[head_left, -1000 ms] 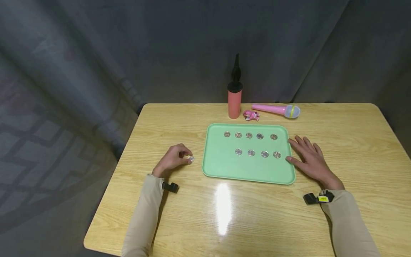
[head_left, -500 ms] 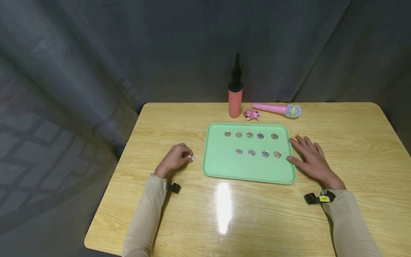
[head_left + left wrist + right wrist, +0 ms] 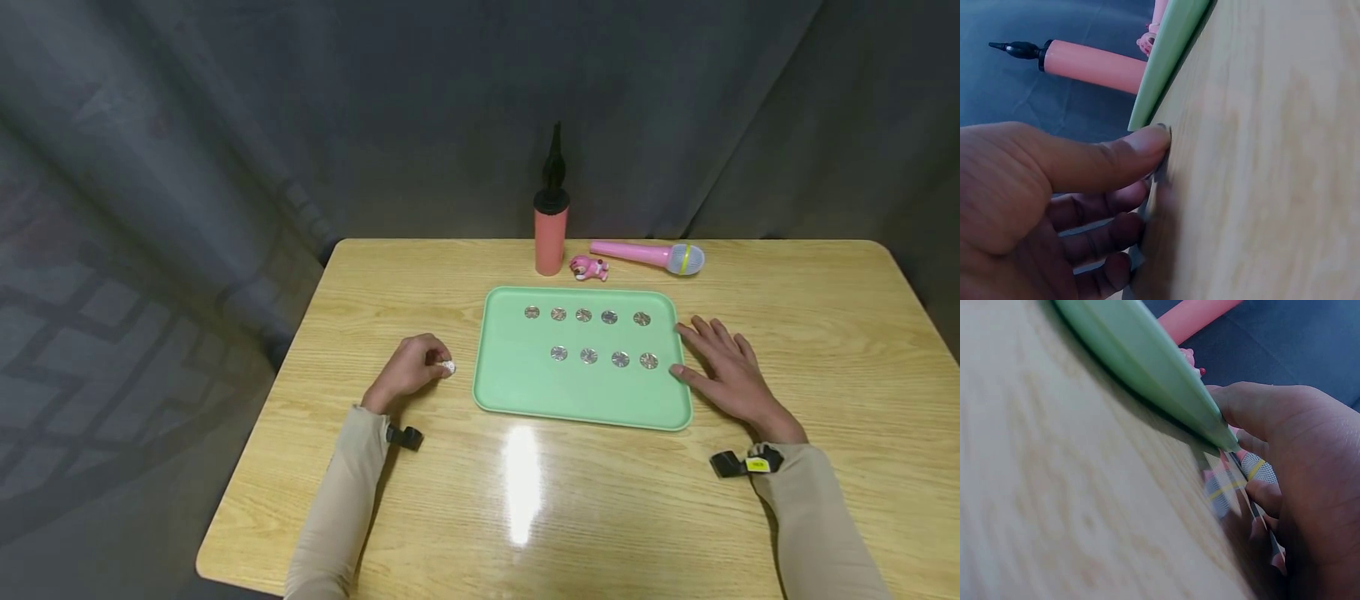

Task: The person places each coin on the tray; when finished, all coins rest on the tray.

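My left hand (image 3: pixel 408 368) pinches a small shiny coin (image 3: pixel 449 367) between thumb and fingers, low over the table left of the green tray (image 3: pixel 513 387). In the left wrist view the thumb (image 3: pixel 1141 142) comes down at the tabletop and mostly hides the coin. Two rows of similar coins lie flat in the tray, several in the back row (image 3: pixel 583 316) and several in the front row (image 3: pixel 588 356). At the tray's right edge my right hand (image 3: pixel 723 379) rests with fingers spread, thumb and index finger touching the rim (image 3: pixel 1210 425).
Behind the tray stands a pink hand pump (image 3: pixel 550 242) with a black nozzle pointing up. Beside it lie a small pink toy figure (image 3: pixel 589 267) and a pink toy microphone (image 3: pixel 648 254). The wooden table (image 3: pixel 600 500) ends at a dark curtain (image 3: pixel 435 125).
The coin tilts slightly between the left fingertips, which barely shift. The right hand, the tray and its coins stay in place; the head view shifts a little.
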The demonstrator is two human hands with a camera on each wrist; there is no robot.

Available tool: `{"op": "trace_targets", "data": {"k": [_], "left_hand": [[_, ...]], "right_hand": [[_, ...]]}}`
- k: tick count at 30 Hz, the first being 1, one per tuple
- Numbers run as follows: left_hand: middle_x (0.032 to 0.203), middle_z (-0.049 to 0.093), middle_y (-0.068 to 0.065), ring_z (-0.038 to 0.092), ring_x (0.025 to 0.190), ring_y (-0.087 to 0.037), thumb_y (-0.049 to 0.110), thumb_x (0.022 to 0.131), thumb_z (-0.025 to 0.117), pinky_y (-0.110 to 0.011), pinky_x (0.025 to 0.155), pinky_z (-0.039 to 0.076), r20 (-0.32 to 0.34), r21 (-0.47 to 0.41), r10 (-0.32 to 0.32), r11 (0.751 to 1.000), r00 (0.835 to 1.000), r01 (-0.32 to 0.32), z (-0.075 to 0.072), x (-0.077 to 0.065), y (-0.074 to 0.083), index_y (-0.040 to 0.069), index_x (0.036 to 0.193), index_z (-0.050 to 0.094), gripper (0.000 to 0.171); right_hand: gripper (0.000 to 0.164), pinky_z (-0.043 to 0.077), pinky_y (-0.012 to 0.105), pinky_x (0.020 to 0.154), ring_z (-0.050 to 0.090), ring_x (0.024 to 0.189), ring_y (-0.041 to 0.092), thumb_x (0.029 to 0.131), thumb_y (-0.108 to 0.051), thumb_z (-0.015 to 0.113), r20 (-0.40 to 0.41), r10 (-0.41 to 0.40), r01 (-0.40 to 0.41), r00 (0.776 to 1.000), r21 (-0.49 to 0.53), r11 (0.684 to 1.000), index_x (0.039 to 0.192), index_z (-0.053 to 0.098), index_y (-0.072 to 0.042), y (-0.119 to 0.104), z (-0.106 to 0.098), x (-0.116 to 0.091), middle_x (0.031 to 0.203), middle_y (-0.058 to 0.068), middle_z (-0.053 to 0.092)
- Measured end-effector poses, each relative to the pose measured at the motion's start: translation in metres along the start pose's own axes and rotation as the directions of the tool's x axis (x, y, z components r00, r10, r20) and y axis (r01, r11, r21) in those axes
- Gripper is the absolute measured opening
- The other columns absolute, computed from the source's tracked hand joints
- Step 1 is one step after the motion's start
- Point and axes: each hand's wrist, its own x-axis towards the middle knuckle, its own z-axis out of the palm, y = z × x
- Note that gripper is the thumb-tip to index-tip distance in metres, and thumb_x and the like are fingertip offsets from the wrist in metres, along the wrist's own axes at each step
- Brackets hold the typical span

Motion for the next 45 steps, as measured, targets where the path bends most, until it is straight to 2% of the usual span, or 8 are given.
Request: {"op": "trace_targets", "data": {"k": [4,9,21,31,38,45], "left_hand": [[0.083,0.067,-0.006,0.056,0.075,-0.014,0.009,0.085,0.078,-0.023,0.067,0.046,-0.013,-0.052,-0.029,0.998,1.000,0.028,0.001,0.001,0.001,0.005,0.088,0.071,0.008],[0.080,0.069,-0.007,0.058,0.071,-0.013,0.007,0.083,0.079,-0.021,0.065,0.047,-0.043,-0.098,-0.028,0.995,0.999,0.024,0.000,0.003,0.001,0.005,0.085,0.071,0.008],[0.087,0.076,-0.013,0.065,0.075,-0.015,0.004,0.088,0.074,-0.022,0.068,0.052,-0.065,-0.144,-0.039,0.989,0.997,0.029,-0.006,0.006,-0.002,-0.002,0.088,0.073,0.006],[0.088,0.074,-0.017,0.058,0.069,-0.012,0.002,0.089,0.072,-0.020,0.061,0.048,-0.107,-0.248,-0.117,0.965,0.987,0.087,-0.009,0.013,-0.002,-0.002,0.089,0.073,0.004],[0.088,0.072,-0.018,0.058,0.068,-0.014,0.001,0.090,0.071,-0.022,0.057,0.050,-0.100,-0.322,-0.130,0.942,0.986,0.091,-0.007,0.022,0.009,-0.003,0.091,0.072,0.005],[0.087,0.071,-0.017,0.059,0.069,-0.017,0.000,0.089,0.071,-0.023,0.057,0.050,-0.082,-0.324,-0.113,0.943,0.990,0.081,-0.002,0.032,0.024,-0.003,0.092,0.072,0.005]], "right_hand": [[0.070,-0.012,0.067,0.119,-0.002,0.155,0.048,0.099,-0.034,0.059,0.001,-0.002,0.002,1.000,0.006,1.000,0.158,0.028,-0.013,0.000,-0.001,0.000,0.163,0.032,0.014],[0.070,-0.012,0.067,0.119,-0.001,0.155,0.048,0.099,-0.034,0.060,-0.005,-0.006,0.006,1.000,0.009,1.000,0.158,0.028,-0.012,-0.001,-0.003,-0.001,0.163,0.033,0.014],[0.070,-0.013,0.066,0.119,-0.002,0.155,0.048,0.099,-0.033,0.060,-0.007,-0.004,0.005,1.000,0.018,1.000,0.158,0.029,-0.012,0.001,-0.004,-0.001,0.164,0.032,0.014],[0.070,-0.012,0.067,0.120,0.000,0.155,0.048,0.099,-0.034,0.060,-0.011,0.004,-0.004,1.000,0.017,1.000,0.158,0.029,-0.012,0.000,-0.002,-0.003,0.164,0.031,0.014],[0.070,-0.011,0.066,0.120,0.001,0.155,0.048,0.099,-0.034,0.060,-0.018,0.004,-0.003,1.000,0.013,1.000,0.157,0.030,-0.012,-0.001,-0.002,-0.003,0.164,0.030,0.015],[0.070,-0.010,0.067,0.120,0.000,0.155,0.047,0.099,-0.034,0.060,-0.016,0.004,-0.003,1.000,0.018,1.000,0.158,0.029,-0.012,-0.002,-0.001,-0.003,0.164,0.030,0.015]]}}
